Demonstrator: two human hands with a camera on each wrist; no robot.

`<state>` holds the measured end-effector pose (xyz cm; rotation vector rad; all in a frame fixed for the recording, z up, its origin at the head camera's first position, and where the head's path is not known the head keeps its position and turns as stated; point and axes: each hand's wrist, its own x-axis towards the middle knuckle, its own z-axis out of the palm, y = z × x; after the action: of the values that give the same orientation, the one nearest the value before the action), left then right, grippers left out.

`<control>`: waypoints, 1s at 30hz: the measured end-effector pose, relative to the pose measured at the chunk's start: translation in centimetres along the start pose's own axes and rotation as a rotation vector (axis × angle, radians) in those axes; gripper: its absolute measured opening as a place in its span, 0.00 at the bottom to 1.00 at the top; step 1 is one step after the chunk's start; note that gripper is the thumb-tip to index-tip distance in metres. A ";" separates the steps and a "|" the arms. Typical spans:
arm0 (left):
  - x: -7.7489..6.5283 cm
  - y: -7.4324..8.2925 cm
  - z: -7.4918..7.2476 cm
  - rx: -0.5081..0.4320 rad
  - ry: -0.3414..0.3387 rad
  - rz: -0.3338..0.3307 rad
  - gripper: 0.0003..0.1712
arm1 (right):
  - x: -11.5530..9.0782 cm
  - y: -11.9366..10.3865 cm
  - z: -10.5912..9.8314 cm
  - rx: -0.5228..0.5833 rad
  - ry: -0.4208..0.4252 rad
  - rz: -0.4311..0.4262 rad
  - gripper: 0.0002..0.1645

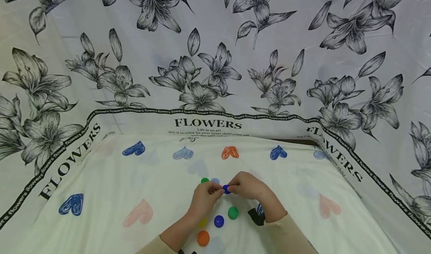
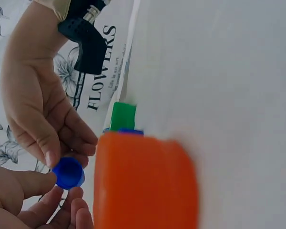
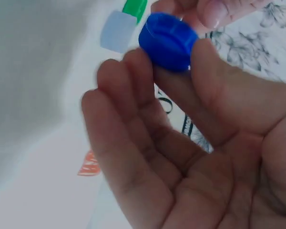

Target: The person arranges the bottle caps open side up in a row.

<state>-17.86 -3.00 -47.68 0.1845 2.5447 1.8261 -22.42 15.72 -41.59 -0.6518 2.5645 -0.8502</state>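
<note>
Both hands meet over the middle of the cloth, pinching one blue bottle cap [image 1: 226, 189] between them. My left hand [image 1: 204, 199] grips its left side with thumb and fingers, and my right hand [image 1: 251, 191] holds the right side. The right wrist view shows the hollow of the cap [image 3: 167, 42], with ridges inside, between right thumb and fingers. Just behind the hands lie a green cap [image 1: 204, 180] and a pale blue cap [image 1: 215, 180]. Nearer stand another green cap [image 1: 233, 213] and another blue cap [image 1: 219, 221].
An orange cap [image 1: 203, 238] lies at the front, large in the left wrist view. Beside the left forearm, a yellow cap [image 1: 202, 222] is partly hidden. The white cloth [image 1: 175, 175] has printed hearts; a flowered curtain [image 1: 208, 78] hangs behind it.
</note>
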 end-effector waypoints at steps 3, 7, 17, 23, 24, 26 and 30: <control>-0.3 0.1 0.4 -0.030 -0.010 -0.036 0.10 | 0.4 0.4 0.1 0.074 0.052 0.069 0.08; -0.7 0.4 0.7 -0.058 -0.066 -0.105 0.18 | 0.9 0.8 0.5 0.174 0.136 0.164 0.08; -0.9 0.6 1.4 -0.044 -0.167 -0.169 0.24 | 1.9 2.0 1.4 0.185 0.213 0.249 0.06; -0.7 1.0 1.6 -0.019 -0.242 -0.206 0.27 | 2.4 2.1 1.7 0.104 0.122 0.202 0.20; -0.7 0.9 1.7 -0.017 -0.252 -0.214 0.28 | 2.4 2.1 1.8 0.088 0.106 0.188 0.21; -0.7 1.0 1.7 -0.018 -0.267 -0.224 0.29 | 2.5 2.1 1.8 0.067 0.078 0.165 0.23; -0.6 1.0 1.5 -0.002 -0.278 -0.231 0.30 | 2.0 1.9 1.4 0.036 0.036 0.144 0.26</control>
<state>-17.01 -1.30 -47.27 0.1280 2.2694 1.5960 -24.00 15.31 -44.22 -0.4390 2.5848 -0.8644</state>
